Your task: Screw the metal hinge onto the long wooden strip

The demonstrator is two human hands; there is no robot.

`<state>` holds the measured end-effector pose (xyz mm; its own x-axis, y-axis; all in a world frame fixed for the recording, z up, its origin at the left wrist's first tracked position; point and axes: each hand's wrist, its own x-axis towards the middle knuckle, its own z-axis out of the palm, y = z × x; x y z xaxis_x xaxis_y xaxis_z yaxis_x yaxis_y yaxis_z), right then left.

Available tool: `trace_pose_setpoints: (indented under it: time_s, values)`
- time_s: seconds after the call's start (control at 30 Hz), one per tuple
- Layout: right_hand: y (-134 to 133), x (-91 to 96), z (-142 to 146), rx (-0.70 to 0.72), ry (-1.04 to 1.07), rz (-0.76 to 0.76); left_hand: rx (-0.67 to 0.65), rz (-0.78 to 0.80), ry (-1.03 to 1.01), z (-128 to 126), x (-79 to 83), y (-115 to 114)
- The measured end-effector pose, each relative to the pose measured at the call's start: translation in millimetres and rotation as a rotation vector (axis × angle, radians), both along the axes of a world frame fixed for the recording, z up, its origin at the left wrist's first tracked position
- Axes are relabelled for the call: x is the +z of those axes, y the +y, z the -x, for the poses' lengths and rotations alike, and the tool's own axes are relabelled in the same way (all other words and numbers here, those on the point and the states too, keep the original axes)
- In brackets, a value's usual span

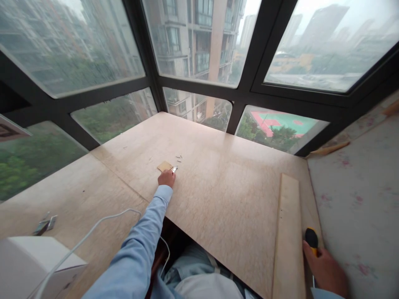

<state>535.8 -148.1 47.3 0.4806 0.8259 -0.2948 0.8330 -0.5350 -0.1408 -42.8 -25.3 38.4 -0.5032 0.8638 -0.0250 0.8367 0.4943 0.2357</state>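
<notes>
My left hand (166, 178) reaches out over the stone-patterned tabletop, its fingers closed on a small silver metal plate with holes (175, 169). Just beyond those fingers lies a thin tan square (164, 166), partly covered by the hand. Several small screws (178, 158) are scattered on the surface a little farther away. At the far right, beside the wall, my right hand (328, 270) is wrapped round a screwdriver (311, 237) with a black and yellow handle. Part of its metal shaft shows below the hand.
A long pale wooden board (288, 232) lies on the tabletop (224, 199) left of my right hand. At left are a white box (40, 253), a white cable (102, 218) and small metal pieces (45, 225). Dark-framed windows (199, 83) border the far edges; a flowered wall (358, 199) stands right.
</notes>
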Motion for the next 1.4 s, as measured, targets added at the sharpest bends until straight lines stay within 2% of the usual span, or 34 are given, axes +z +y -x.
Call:
trace_pose_setpoints:
  time_s: [0.17, 0.4, 0.57, 0.7, 0.73, 0.8, 0.87, 0.97, 1.1, 1.2, 1.27, 1.4]
  values:
    - [-2, -5.2, -5, 0.036, -0.003, 0.043, 0.008, -0.082, -0.080, 6, -0.8, -3]
    - [-6, -8.6, -7, 0.033, 0.012, 0.013, 0.168, -0.302, -0.353, 10, -2.9, -14]
    - [-12, -14.8, -9, 0.026, 0.048, -0.095, 0.272, -0.451, -0.728, -10, -7.2, -29]
    - [-18, -17.1, -15, 0.010, 0.116, -0.185, 0.261, -0.513, -1.009, -43, -6.7, -47]
    - [-20, -16.5, -16, 0.004, 0.114, -0.206, 0.254, -0.527, -1.120, -52, -5.4, -52]
    - [-25, -14.2, -15, -0.008, 0.099, -0.241, 0.258, -0.556, -1.488, -72, -1.4, -62]
    - [-30, -10.4, -12, -0.016, 0.086, -0.279, 0.253, -0.517, -1.780, -94, 3.9, -70]
    - [-37, -1.6, -5, -0.003, 0.057, -0.392, 0.198, -0.390, -2.037, -126, 12.4, -79]
    - [-38, 19.3, 14, 0.008, 0.074, -0.583, 0.085, -0.230, -2.232, -163, 21.5, -88]
    - [-32, 40.9, 43, 0.017, 0.184, -0.708, 0.040, -0.138, -2.294, -185, 26.4, -92]
    - [-27, 55.7, 70, 0.095, 0.338, -0.780, 0.022, -0.075, -2.325, -199, 29.9, -95]
    - [-18, 78.6, 127, 0.417, 0.641, -0.792, -0.048, 0.052, -2.374, -224, 38.3, -105]
